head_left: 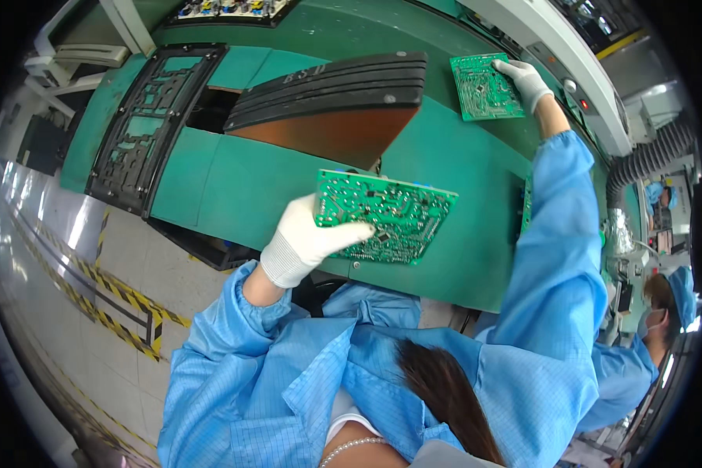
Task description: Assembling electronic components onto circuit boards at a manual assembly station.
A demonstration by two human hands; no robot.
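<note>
Gripping a green circuit board (402, 214) by its left edge, thumb across its face, the gloved left hand (308, 238) sits mid-frame over a worktop (242, 175). Farther, at upper right, the gloved right hand (526, 81) touches a second board (480, 90); whether it grips, I cannot tell. Beyond slants a white beam (550, 43).

A black cut-out fixture (142, 132) lies at left on a green bench top (242, 183); a black-ridged block (327, 97) with a copper-brown side stands at upper centre. Yellow-and-black stripes (121, 300) cross the lower-left floor (152, 249). At right are a grey ribbed hose (657, 156) and, lower, a blue-capped co-worker (628, 370).
</note>
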